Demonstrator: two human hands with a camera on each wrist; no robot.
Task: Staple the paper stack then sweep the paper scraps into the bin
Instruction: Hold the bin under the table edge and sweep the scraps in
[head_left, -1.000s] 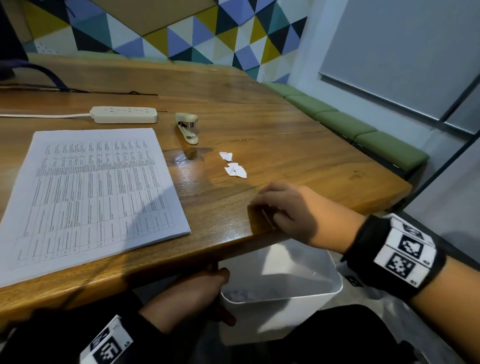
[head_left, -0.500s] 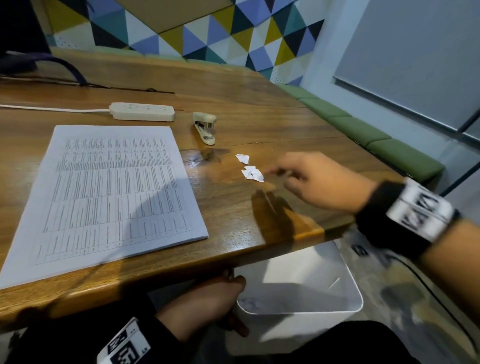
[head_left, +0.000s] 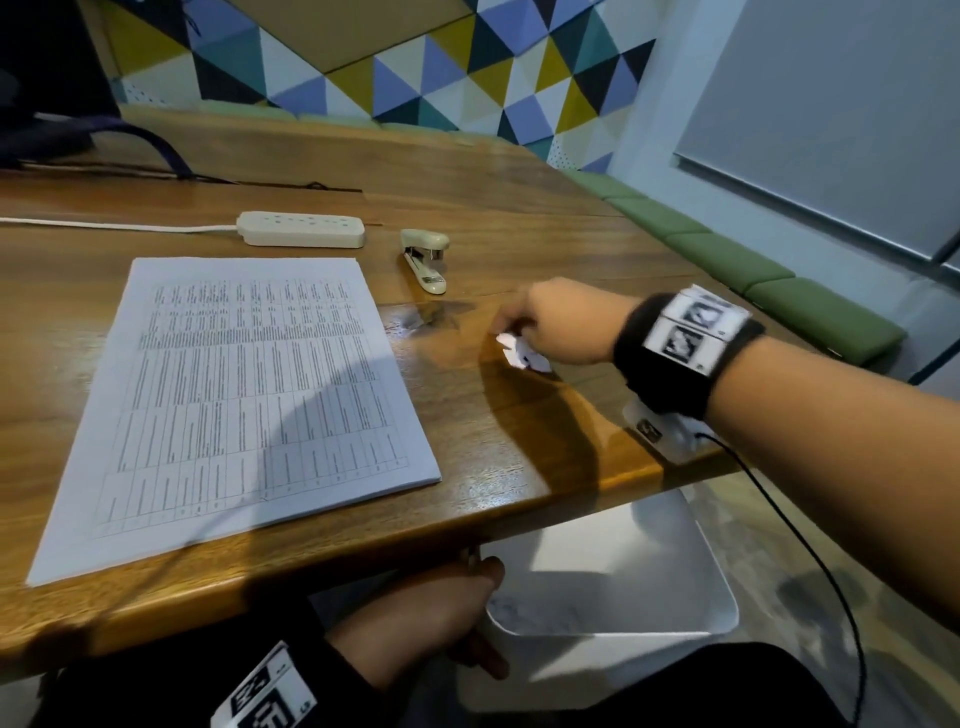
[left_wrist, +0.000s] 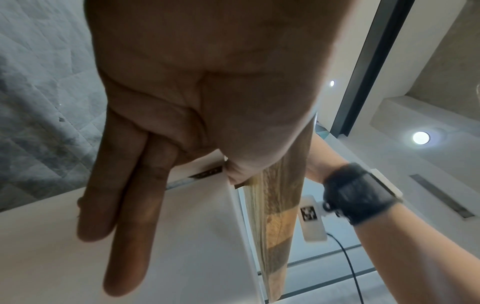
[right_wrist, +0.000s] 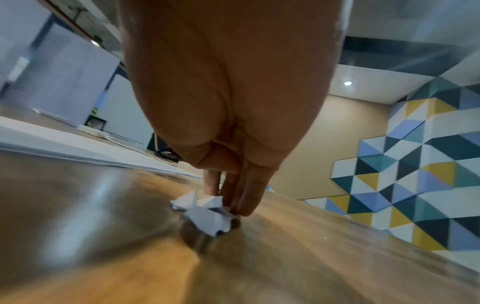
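The right hand (head_left: 558, 325) hides part of the paper scraps (head_left: 522, 355).

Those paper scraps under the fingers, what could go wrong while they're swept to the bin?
1. The paper scraps lie well back from the table edge; loose bits may slip past the right hand on the way.
2. The bin, which the left hand holds by its rim, sits only partly under the edge, so scraps could miss it.
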